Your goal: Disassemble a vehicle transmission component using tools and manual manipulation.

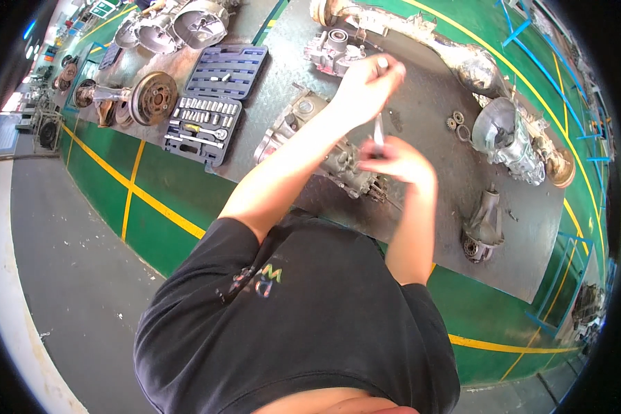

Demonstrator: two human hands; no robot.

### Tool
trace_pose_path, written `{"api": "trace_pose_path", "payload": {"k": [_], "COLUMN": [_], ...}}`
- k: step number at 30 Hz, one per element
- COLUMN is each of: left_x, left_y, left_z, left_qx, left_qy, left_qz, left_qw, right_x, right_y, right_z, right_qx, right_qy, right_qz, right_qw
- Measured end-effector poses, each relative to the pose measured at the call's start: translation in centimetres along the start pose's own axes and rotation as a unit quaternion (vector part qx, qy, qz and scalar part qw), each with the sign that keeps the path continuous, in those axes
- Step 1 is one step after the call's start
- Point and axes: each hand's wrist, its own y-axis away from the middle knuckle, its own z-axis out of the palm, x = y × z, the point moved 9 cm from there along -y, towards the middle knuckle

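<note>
My left hand (370,88) is closed around the upper part of a slim silver wrench (379,127); its rounded top end shows above the fist. Just below, my right hand (401,164) is closed at the tool's lower end, its fingers slightly blurred. The exact form of that lower end is hidden. Under my hands lies a grey metal gearbox (350,169), partly covered by my left forearm. Behind it sits a smaller gear housing (333,54) with a round bearing on top.
A blue socket set case (210,93) lies open at left, beside a rusty brake drum (153,99). A long axle (421,31) spans the far side. Gear rings (457,123), a bell-shaped transmission (507,138) and a differential carrier (484,228) lie at right on the metal table (441,200).
</note>
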Motion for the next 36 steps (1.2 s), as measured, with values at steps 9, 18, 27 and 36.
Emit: {"api": "trace_pose_path", "payload": {"k": [9,18,27,36], "left_x": [0.8,-0.6,10.0,17.8], "left_y": [0.8,-0.4,2.9,9.5], "left_z": [3.5,4.2,-8.2,-15.5], "left_qx": [-0.075,-0.065,0.149,0.204], "left_qy": [-0.091,-0.052,0.001,0.128], "left_qz": [0.063,0.091,0.239,0.326], "left_qw": [0.991,0.992,0.959,0.914], "right_x": [6.3,2.7,21.7,21.8], "right_y": [3.2,0.5,5.3,-1.8], "right_z": [-3.9,-0.4,-2.9,1.1], "right_qx": [0.168,-0.034,0.458,0.225], "right_qy": [-0.241,-0.049,-0.075,0.051], "right_qz": [-0.041,-0.056,0.143,0.264], "right_qw": [0.955,0.997,0.874,0.936]}}
